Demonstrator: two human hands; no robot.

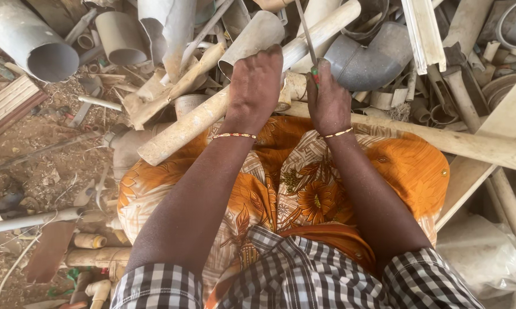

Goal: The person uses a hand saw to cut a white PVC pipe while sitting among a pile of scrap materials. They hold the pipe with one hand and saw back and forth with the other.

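Head view, dirt ground (34, 149), heaped pipe scraps (126, 40), left hand (255, 86) on pipe (183, 129)

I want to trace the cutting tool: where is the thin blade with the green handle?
In the head view, top centre: the blade rises from the right hand, beside the long cream pipe under the left hand.

Orange floral skirt (304, 189); checked shirt (304, 280).

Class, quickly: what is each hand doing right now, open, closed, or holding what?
Left hand: pressed down on the long dirty cream plastic pipe; grip cannot be told.
Right hand: closed on the thin green-handled metal blade.
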